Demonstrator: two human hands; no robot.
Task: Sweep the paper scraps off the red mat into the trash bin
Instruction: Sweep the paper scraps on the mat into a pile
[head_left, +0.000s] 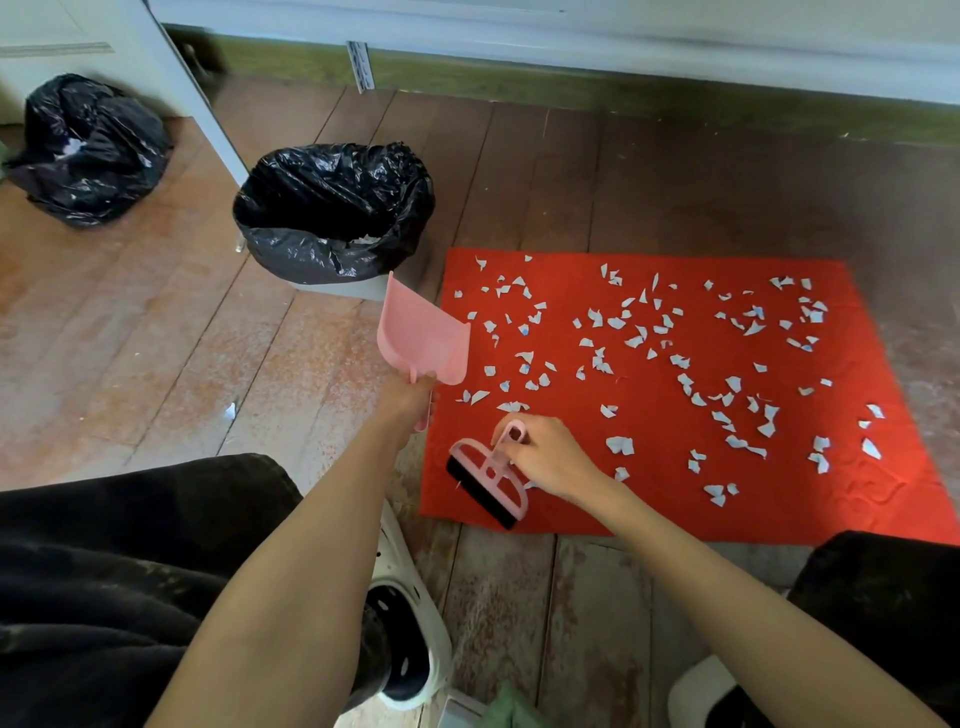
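My right grip (550, 457) clenched round handle of small pink plastic brush (488, 475), black bristles on near left corner of red mat (649, 499). Left grip (410, 402) grasped pink plastic dustpan (423, 332), raised beside mat's left edge. White paper scraps (620, 445) lay scattered all over mat. Best, I judged: pan lip flat on mat, short strokes toward it. Black-lined trash bin (311, 254) stood beyond far left corner.

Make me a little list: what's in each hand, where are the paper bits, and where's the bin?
left hand: grips the pink dustpan by its handle, at the left edge of the red mat
right hand: holds the pink brush at the mat's near left corner
paper scraps: scattered across the mat
trash bin: black-lined, on the floor past the mat's far left corner
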